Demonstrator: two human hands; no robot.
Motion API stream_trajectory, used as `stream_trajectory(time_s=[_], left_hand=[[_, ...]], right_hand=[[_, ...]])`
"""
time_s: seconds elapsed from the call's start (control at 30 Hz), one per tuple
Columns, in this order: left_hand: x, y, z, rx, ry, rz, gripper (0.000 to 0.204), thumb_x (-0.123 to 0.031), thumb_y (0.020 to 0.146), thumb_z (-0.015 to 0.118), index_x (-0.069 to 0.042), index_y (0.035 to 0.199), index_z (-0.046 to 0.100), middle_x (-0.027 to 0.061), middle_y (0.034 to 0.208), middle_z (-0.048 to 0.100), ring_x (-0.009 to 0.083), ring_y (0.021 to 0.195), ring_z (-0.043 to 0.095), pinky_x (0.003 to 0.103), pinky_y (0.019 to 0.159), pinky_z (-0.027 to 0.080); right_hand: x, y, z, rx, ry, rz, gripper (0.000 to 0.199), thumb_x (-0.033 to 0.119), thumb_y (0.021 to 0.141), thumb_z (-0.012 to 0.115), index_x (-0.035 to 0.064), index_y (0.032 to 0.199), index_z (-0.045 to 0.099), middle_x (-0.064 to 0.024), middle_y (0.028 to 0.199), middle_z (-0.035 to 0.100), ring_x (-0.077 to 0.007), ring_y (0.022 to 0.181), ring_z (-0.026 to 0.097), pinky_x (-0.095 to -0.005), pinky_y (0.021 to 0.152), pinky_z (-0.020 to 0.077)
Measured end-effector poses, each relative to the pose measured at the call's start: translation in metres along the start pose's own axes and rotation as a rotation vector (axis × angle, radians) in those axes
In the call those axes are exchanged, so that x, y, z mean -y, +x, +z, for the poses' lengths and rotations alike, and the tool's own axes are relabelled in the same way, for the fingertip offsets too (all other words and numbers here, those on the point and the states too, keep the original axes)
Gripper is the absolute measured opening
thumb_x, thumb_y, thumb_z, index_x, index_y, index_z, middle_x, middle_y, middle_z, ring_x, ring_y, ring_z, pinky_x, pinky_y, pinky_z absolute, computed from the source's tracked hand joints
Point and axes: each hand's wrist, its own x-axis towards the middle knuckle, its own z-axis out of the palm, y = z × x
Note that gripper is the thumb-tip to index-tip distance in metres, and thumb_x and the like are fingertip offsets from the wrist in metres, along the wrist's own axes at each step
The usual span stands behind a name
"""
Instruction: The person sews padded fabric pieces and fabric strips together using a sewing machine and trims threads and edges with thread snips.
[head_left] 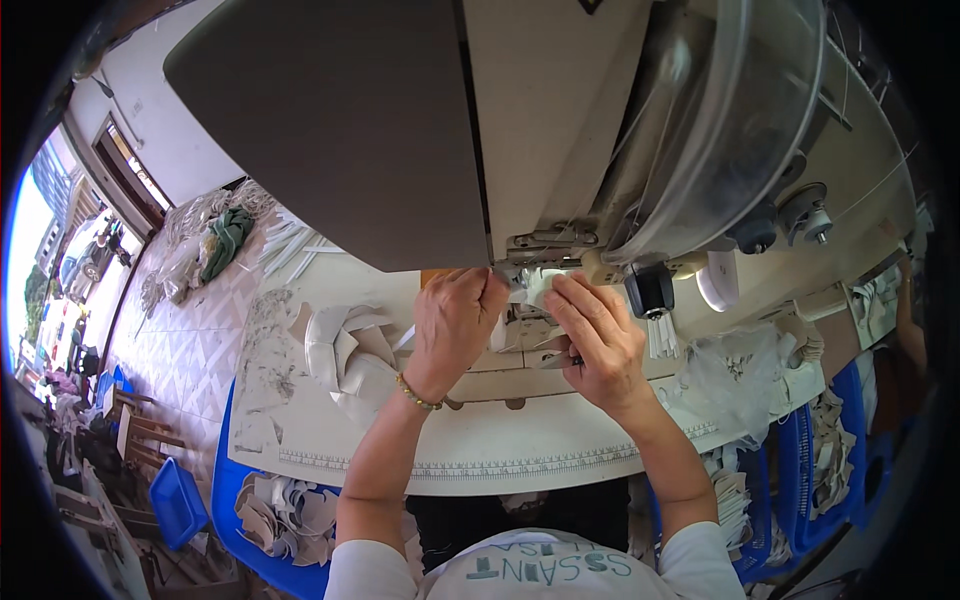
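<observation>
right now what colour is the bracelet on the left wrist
Gold beads, bracelet, head view.

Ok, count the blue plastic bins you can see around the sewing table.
3 at least. One small blue bin stands on the floor at far left; one large bin of cut pieces sits below the table's left end; one bin is at right. Others may be hidden.

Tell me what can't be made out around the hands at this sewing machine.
Head view only:
- Needle and presser foot: hidden behind the left hand and right hand.
- Small white fabric piece: mostly covered by fingers; its shape is unclear.
- Large grey-and-cream sewing machine: its top is cut off by the upper edge.
</observation>
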Motion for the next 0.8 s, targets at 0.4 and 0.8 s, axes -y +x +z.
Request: stream_trajectory(time_s=[0.4, 0.8], left_hand=[[0.005, 0.004, 0.002, -0.017, -0.014, -0.011, 0.025, -0.007, 0.073, 0.056, 0.002, 0.051, 0.051, 0.0164, 0.049, 0.048, 0.0301, 0.044, 0.049, 0.037, 0.044, 0.038], [0.0, -0.003, 0.001, -0.014, 0.006, -0.024, 0.012, -0.008, 0.077, 0.057, 0.002, 0.07, 0.055, 0.0137, 0.068, 0.057, 0.0295, 0.06, 0.053, 0.038, 0.051, 0.041]], right_hand=[[-0.056, -0.047, -0.14, -0.512, -0.518, 0.434, 0.025, 0.006, 0.091, 0.047, -0.0053, 0.111, 0.054, -0.0169, 0.115, 0.057, -0.0313, 0.11, 0.052, -0.038, 0.091, 0.0424], [-0.083, -0.059, -0.153, -0.487, -0.412, 0.517, 0.028, 0.015, 0.094, 0.044, -0.0073, 0.108, 0.055, -0.0144, 0.116, 0.057, -0.0252, 0.107, 0.056, -0.0325, 0.087, 0.0435]])
